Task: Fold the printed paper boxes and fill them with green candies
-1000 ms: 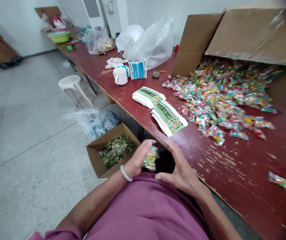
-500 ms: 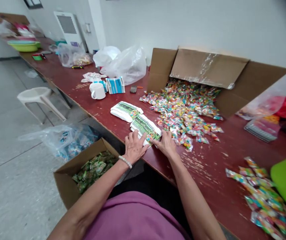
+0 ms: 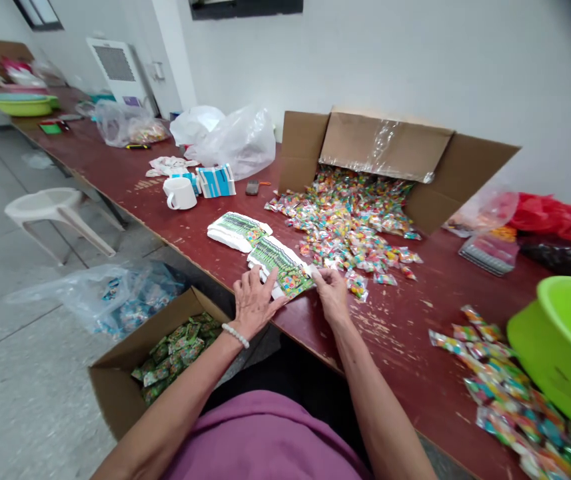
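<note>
Green cartons (image 3: 275, 259) (near table edge (image 3: 310, 345))

A pale wall (image 3: 390, 60) backs a scuffed red table (image 3: 405, 373); left, a white stool (image 3: 45, 203) on grey floor (image 3: 25, 373); far left, a window (image 3: 40, 12)

Right hand (image 3: 334, 299) pinching printed card (image 3: 292, 279), heaped candies (image 3: 345, 227)

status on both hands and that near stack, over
Left hand spread on near green-and-white stack. Right hand pinching its right end. Candy packets close beside right hand.
</note>
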`<state>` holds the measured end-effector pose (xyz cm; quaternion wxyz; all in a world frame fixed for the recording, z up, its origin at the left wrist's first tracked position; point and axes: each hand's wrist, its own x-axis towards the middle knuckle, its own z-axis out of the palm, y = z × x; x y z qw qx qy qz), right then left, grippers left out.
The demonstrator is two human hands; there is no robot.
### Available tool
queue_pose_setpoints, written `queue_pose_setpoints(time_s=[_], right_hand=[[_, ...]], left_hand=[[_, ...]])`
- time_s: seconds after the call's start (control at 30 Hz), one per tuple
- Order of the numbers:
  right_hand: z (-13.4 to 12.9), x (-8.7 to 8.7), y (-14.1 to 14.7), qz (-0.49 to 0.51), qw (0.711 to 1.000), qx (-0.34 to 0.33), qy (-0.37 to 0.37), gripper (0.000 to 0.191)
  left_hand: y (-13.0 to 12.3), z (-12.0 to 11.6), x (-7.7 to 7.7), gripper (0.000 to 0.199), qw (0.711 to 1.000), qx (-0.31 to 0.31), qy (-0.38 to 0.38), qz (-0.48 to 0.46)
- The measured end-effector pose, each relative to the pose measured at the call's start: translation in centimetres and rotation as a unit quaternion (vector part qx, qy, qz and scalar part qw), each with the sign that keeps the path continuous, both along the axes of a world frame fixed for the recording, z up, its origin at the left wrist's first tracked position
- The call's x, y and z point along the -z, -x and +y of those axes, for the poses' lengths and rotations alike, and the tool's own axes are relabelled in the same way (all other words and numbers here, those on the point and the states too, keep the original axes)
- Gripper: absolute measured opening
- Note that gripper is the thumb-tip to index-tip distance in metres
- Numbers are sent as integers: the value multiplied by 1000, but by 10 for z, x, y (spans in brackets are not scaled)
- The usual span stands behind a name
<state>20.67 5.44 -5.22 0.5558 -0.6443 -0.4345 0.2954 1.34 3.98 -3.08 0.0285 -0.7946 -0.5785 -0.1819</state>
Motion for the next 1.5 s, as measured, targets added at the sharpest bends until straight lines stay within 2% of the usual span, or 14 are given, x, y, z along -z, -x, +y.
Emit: queue_pose_setpoints(time_s=[0.1, 0.17, 0.2, 0.3, 0.33, 0.4, 0.47, 0.63, 0.83, 0.93, 1.1, 1.23, 1.4, 1.5], right_hand=[[-24, -19, -9, 66, 996, -55, -8, 39], [-44, -36, -10, 101, 989, -107, -6, 36], [-53, -45, -9, 122, 982, -141, -5, 33], [-75, -68, 2, 202, 948, -246, -7, 26], [-80, -74, 5, 223, 937, -269, -6, 25], [-86, -80, 12, 250, 923, -293, 0, 24], [-90, -81, 15, 269, 915, -299, 1, 23], [-96, -81, 18, 276, 916, -291, 6, 28], [-106, -82, 23, 291, 905, -310, -8, 38], [-113, -78, 31, 296, 893, -336, 41, 36], [-116, -72, 38, 177, 962, -208, 21, 33], [-113, -70, 36, 96, 981, -170, 1, 28], [-116, -58, 43, 198, 966, -166, -7, 57], [-119, -51, 47, 213, 960, -176, -31, 45]], left_hand=[[7, -10, -22, 65, 984, 38, 48, -169], [11, -19, -35, 62, 908, 123, 223, -332], [12, -25, -39, 62, 830, 176, 344, -402], [14, -47, -43, 66, 529, 278, 611, -519], [13, -54, -42, 69, 459, 288, 644, -540], [12, -66, -39, 71, 394, 289, 659, -572], [12, -73, -39, 70, 392, 281, 655, -581], [12, -77, -47, 61, 437, 258, 627, -591], [7, -83, -53, 39, 541, 216, 558, -591], [3, -85, -49, 34, 570, 164, 533, -604], [-1, -83, -41, 31, 624, 141, 465, -612], [-2, -85, -43, 44, 658, 100, 390, -636], [-8, -94, -42, 74, 662, 76, 326, -670], [-7, -97, -40, 72, 688, 86, 295, -657]])
